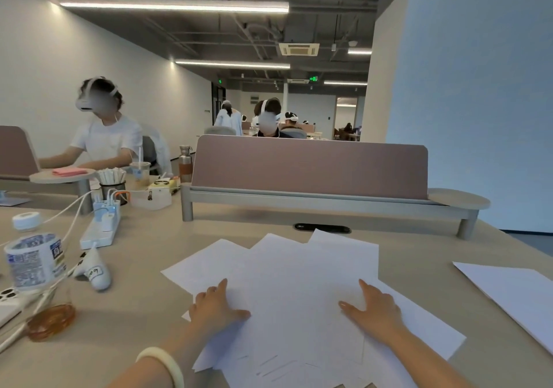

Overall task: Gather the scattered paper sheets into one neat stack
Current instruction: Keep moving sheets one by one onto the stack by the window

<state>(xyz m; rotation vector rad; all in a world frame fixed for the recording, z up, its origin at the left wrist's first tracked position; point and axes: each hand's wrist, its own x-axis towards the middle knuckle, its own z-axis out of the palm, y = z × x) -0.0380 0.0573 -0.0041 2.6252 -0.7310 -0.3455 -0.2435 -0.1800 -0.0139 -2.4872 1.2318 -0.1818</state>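
Several white paper sheets [299,282] lie fanned and overlapping on the beige desk [134,321] in front of me. My left hand [215,305] rests flat on the left part of the pile, fingers straight. On the right part my right hand [374,306] lies flat too, with its thumb spread. One more white sheet [514,294] sits apart at the desk's right edge, touching neither hand.
To my left stand a plastic bottle [34,263], a white controller [94,271], a power strip [101,229] with cables, an amber tape roll [51,321] and a phone [7,300]. A mauve divider screen [308,172] closes the desk's far side. People sit beyond it.
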